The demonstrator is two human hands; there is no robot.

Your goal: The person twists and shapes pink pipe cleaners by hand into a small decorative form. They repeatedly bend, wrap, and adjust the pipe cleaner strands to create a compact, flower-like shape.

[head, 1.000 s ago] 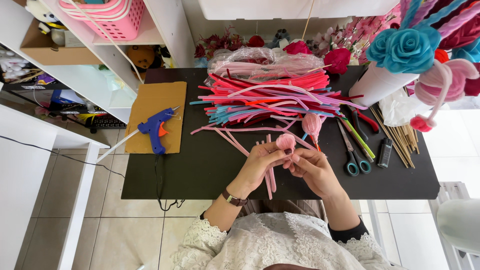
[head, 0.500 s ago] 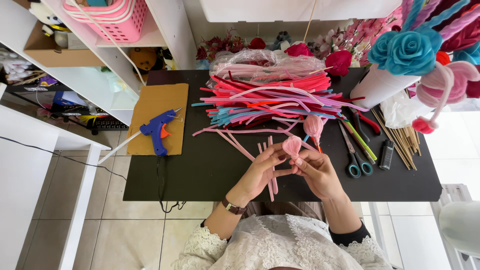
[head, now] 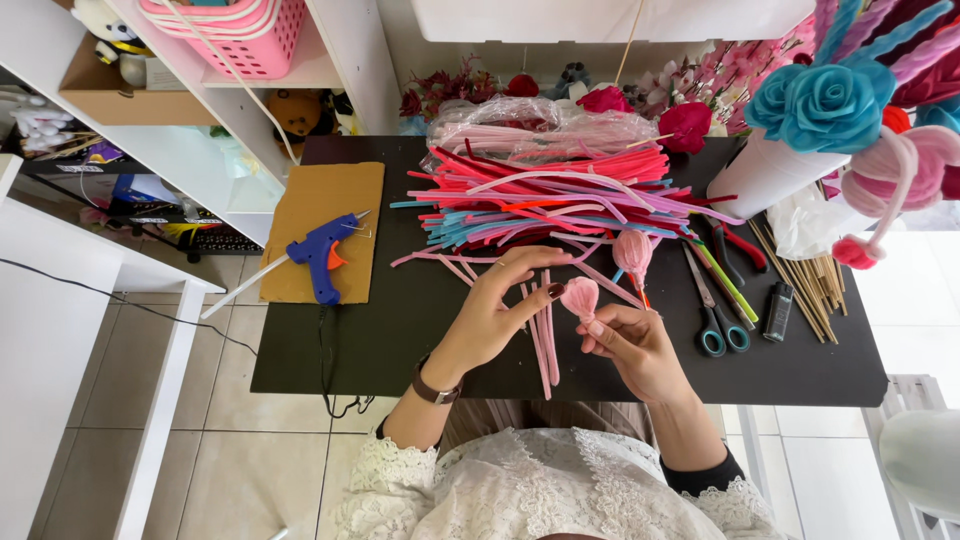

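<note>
My right hand (head: 632, 347) pinches a small pink pipe-cleaner bud (head: 580, 297) above the black table (head: 390, 330). My left hand (head: 497, 312) reaches over with its fingers spread, its fingertips touching the bud and the loose pink pipe cleaners (head: 545, 335) lying beneath it. A second pink bud on a stick (head: 633, 253) lies just behind the hands. A large heap of pink, red and blue pipe cleaners (head: 550, 200) covers the table's far middle.
A blue glue gun (head: 322, 258) rests on a cardboard sheet (head: 325, 225) at the left. Scissors (head: 715, 315), a black lighter (head: 779, 310) and wooden sticks (head: 815, 280) lie at the right. A white vase with blue and pink flowers (head: 790, 150) stands far right. A white shelf (head: 250, 120) is left.
The bud has been lifted slightly and turned in my right hand. My left hand has opened its fingers and shifted up beside the bud.
</note>
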